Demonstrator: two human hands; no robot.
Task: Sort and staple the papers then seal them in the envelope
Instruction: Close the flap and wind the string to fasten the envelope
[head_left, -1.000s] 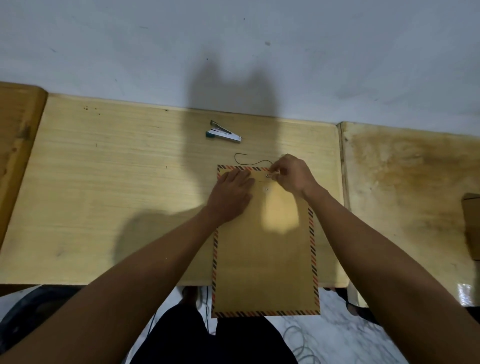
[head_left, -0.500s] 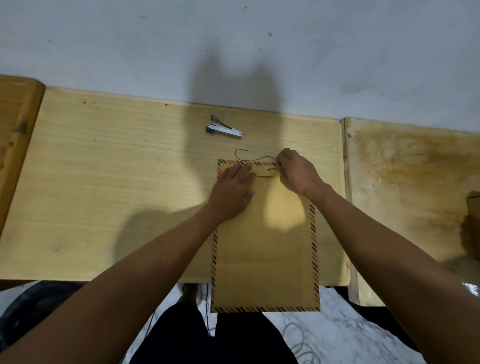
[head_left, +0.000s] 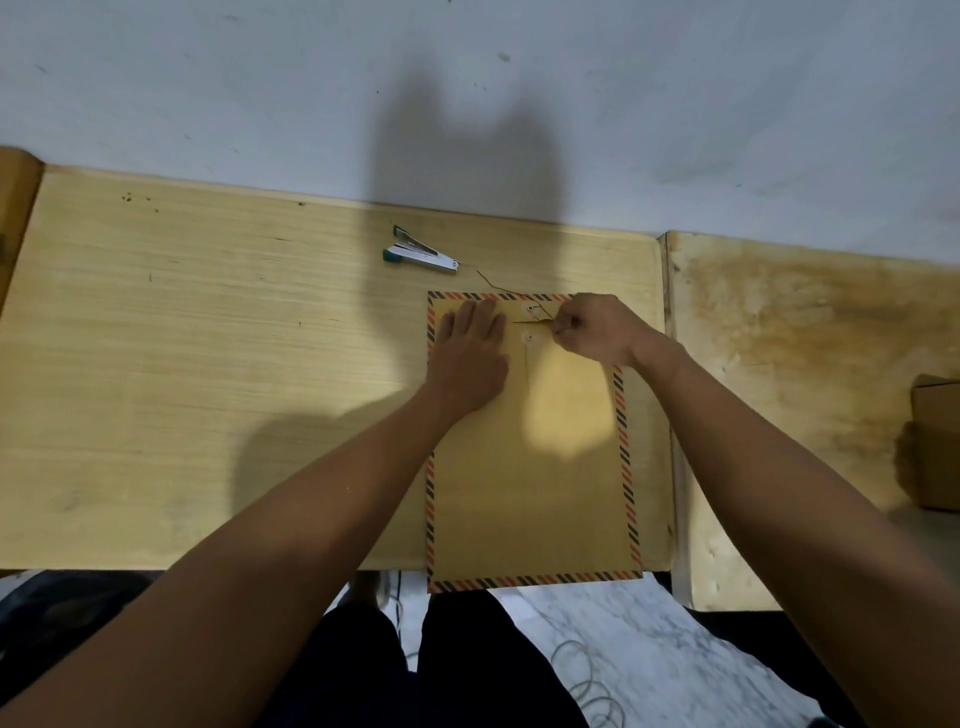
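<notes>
Nearly finished: envelope (head_left: 524, 441) flat on table (head_left: 208, 364), flap folded, left hand (head_left: 470, 353) spread pressing it, right hand (head_left: 597, 327) pinching closure string (head_left: 543, 312) at the buttons, winding apparently left; stapler (head_left: 421, 255) aside.

Pale wooden desk (head_left: 208, 364) against grey wall (head_left: 208, 78); stained desk (head_left: 805, 338) adjoining right; marbled floor (head_left: 649, 649) below.

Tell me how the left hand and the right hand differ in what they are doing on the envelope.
The left hand lies flat, fingers spread and extended, pressing the envelope down; the right hand is curled into a pinch. The left hand holds nothing; the right hand grips the thin string by the two round fasteners. The left hand sits near the striped left border, the right hand near the right border. Both rest on the envelope's top end.
</notes>
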